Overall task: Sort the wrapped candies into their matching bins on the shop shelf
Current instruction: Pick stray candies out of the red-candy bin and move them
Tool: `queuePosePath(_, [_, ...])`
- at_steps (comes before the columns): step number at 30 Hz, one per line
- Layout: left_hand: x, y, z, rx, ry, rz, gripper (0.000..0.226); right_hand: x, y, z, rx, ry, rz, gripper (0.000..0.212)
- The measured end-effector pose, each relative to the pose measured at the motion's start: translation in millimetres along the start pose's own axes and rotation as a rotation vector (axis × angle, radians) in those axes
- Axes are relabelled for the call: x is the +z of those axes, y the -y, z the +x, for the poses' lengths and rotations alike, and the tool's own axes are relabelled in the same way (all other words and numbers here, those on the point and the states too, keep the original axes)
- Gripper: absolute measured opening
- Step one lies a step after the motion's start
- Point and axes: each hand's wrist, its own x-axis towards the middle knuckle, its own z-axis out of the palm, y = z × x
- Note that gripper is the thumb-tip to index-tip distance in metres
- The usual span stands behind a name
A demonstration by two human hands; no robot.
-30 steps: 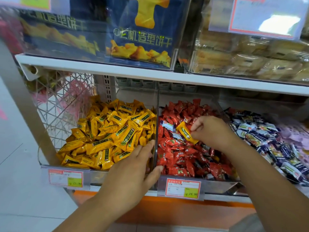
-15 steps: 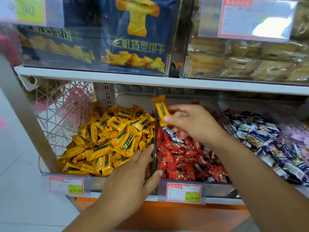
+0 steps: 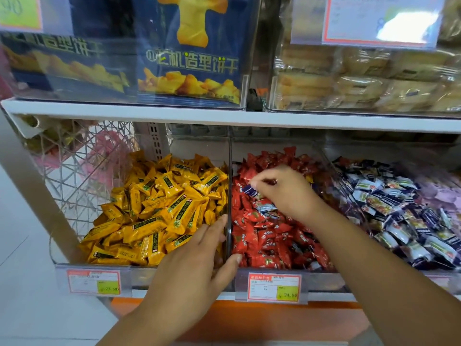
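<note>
Evidently mid-sort, the right hand (image 3: 284,189) is pinching a stray blue-and-white wrapped candy (image 3: 250,191) between its fingers in the clear bin of red candies (image 3: 321,278), the matching blue-and-white heap (image 3: 399,196) lying at three o'clock, while the left hand (image 3: 197,258) is resting straight-fingered on the clear divider (image 3: 228,171) and more blue-and-white strays (image 3: 265,207) are waiting.

The right hand (image 3: 287,193) has let go of the yellow candy and dropped to the red candies (image 3: 264,236), now pinching a blue-and-white candy (image 3: 250,191).

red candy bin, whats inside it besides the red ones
Red candies fill the red candy bin, with a few blue-and-white strays mid-pile; the right hand pinches one blue-and-white candy. Whatever lies under that hand and deeper in the pile is covered.
</note>
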Motion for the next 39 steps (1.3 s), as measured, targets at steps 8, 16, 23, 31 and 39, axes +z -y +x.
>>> queuePosePath(8, [0.8, -1.2, 0.3, -0.001, -0.005, -0.012, 0.07, -3.7, -6.1, -11.6, 0.045, 0.296, -0.136, 0.057])
queuePosePath(16, [2.3, 0.5, -0.6, 0.018, -0.025, -0.024, 0.071, 6.1, -10.2, -12.4, 0.002, 0.067, -0.042, 0.036])
queuePosePath(23, [5.1, 1.6, 1.3, 0.022, -0.034, -0.024, 0.071, -35.1, -6.5, -21.4, 0.098, 0.088, 0.106, 0.017])
queuePosePath(31, [5.1, 1.0, 1.0, 0.006, -0.033, -0.018, 0.069, -15.7, -10.0, -26.2, 0.023, 0.319, -0.241, 0.029])
queuePosePath(39, [5.4, 2.7, 0.3, 0.004, -0.024, -0.021, 0.07, -27.5, -19.0, -28.6, 0.067, 0.271, -0.09, 0.022])
